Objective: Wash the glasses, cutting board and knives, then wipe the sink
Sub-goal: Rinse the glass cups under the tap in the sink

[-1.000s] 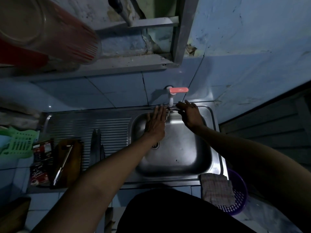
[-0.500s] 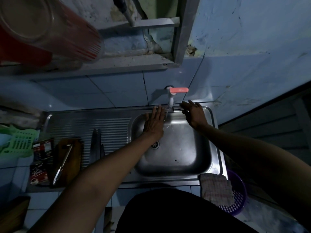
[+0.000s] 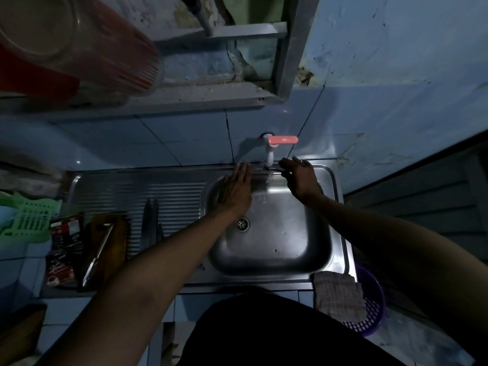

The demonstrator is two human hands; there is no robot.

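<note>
A steel sink lies below a white tap with a pink handle; a thin stream of water falls from its spout. My left hand lies flat with straight fingers against the sink's back-left wall. Beside the spout, over the back right rim, my right hand hovers with fingers loosely bent, holding nothing. On the ribbed drainboard lie dark knives. A wooden cutting board with a metal-handled knife on it sits at the left.
A checked cloth hangs over the sink's front right corner above a purple basket. Sachet packets and a green plastic basket lie at far left. A red-striped container sits on the shelf above.
My left hand has slid left along the sink's back wall, away from the water. My right hand has shifted right and slightly up beside the spout.
</note>
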